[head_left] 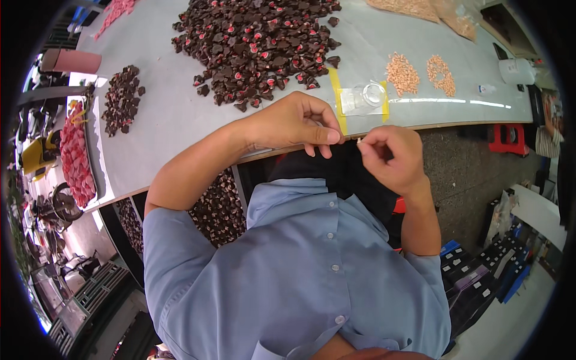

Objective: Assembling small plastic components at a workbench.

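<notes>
My left hand (294,123) is just over the table's near edge, thumb and forefinger pinched together. What it pinches, if anything, is too small to make out. My right hand (393,156) faces it a short gap away, closed on a small pale piece (360,141) between thumb and fingertip. Beyond my hands, a clear round dish (373,95) sits on a patch bordered with yellow tape (333,81). A large heap of small dark brown pieces (252,51), some with red centres, covers the table's far middle. Small pale orange pieces lie in two piles (402,75) right of the dish.
A smaller dark pile (123,99) lies at the left, near a tray of red pieces (77,159) and a pink container (71,61). Bags of pale pieces (414,8) rest at the back. Under the table is a container of dark pieces (219,210). A red stool (509,139) stands right.
</notes>
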`<state>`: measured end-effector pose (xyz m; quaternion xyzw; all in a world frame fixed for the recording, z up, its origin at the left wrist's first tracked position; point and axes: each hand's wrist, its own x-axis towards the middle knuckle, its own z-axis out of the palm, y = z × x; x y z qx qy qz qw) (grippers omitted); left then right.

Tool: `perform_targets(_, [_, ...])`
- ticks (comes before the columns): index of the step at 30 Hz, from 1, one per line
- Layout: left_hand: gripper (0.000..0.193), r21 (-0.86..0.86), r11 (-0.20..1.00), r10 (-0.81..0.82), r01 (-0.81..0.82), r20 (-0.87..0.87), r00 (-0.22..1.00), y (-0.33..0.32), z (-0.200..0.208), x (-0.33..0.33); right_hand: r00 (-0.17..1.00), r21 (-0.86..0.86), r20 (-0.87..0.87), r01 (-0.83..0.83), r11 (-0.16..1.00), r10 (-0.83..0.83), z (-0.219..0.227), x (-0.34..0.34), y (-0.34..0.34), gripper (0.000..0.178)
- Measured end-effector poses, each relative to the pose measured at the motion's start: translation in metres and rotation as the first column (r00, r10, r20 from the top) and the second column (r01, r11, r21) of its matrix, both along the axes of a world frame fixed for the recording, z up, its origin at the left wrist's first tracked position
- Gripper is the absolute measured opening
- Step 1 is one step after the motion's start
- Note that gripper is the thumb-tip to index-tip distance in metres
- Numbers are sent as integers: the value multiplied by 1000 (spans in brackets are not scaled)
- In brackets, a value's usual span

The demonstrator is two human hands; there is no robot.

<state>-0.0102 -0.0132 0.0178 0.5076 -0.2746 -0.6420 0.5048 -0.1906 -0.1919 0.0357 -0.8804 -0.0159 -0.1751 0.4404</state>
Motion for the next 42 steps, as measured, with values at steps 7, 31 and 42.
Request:
perform_targets(7, [19,-65,998,-12,7,-75,997,2,-3,-5,992,-77,-20,-125,989,124,-6,16,12,13])
perform_targets(31, [24,-55,995,74,-80,-109,991,1,-9,1,974,-255,220,115,960,-58,-14,27,27,16])
perform_targets(42, [24,-75,996,43,-52,-127,991,2,-11,1,990,-131,130,63,989,-46,-20,21,25,13])
